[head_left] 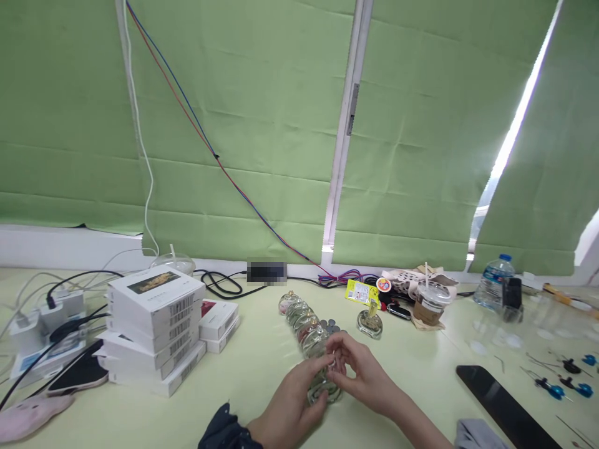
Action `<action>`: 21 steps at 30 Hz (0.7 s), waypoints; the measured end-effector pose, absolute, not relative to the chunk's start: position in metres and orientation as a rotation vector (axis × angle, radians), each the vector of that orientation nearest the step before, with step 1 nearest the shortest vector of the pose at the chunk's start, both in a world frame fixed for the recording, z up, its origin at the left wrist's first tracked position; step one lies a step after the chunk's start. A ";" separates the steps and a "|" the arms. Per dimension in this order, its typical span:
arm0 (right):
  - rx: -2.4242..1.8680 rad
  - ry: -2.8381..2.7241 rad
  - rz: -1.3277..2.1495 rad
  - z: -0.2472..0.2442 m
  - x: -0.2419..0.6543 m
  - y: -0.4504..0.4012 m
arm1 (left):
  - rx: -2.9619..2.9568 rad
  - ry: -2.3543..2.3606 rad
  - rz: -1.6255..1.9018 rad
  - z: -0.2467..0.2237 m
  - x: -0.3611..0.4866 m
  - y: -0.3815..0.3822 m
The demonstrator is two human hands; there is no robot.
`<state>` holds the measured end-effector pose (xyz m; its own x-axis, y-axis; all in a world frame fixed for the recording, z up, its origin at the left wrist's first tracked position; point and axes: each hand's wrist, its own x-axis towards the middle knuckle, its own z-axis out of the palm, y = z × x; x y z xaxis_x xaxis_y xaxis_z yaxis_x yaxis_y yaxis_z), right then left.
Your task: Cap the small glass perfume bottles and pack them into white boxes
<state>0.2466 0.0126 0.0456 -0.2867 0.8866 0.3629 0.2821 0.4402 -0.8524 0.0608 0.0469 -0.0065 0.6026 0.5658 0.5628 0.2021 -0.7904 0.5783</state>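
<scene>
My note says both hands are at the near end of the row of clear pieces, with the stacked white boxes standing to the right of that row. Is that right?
Not quite: in the head view, the white boxes stand to the left of the row of clear pieces. The left hand and right hand are indeed at its near end.

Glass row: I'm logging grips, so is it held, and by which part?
The left hand grips the glass row at its near end; the right hand's hold cannot be told.
</scene>
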 end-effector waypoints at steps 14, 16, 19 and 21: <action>-0.961 -1.753 0.966 0.038 0.249 0.015 | 2.330 0.622 0.977 0.007 0.062 0.042; -0.971 -1.763 0.973 0.037 0.250 0.015 | 2.329 0.629 0.971 0.007 0.062 0.042; -1.008 -1.806 0.949 0.035 0.252 0.016 | 2.336 0.651 0.959 0.008 0.062 0.042; -1.050 -1.857 0.900 0.033 0.254 0.017 | 2.347 0.662 0.952 0.007 0.062 0.043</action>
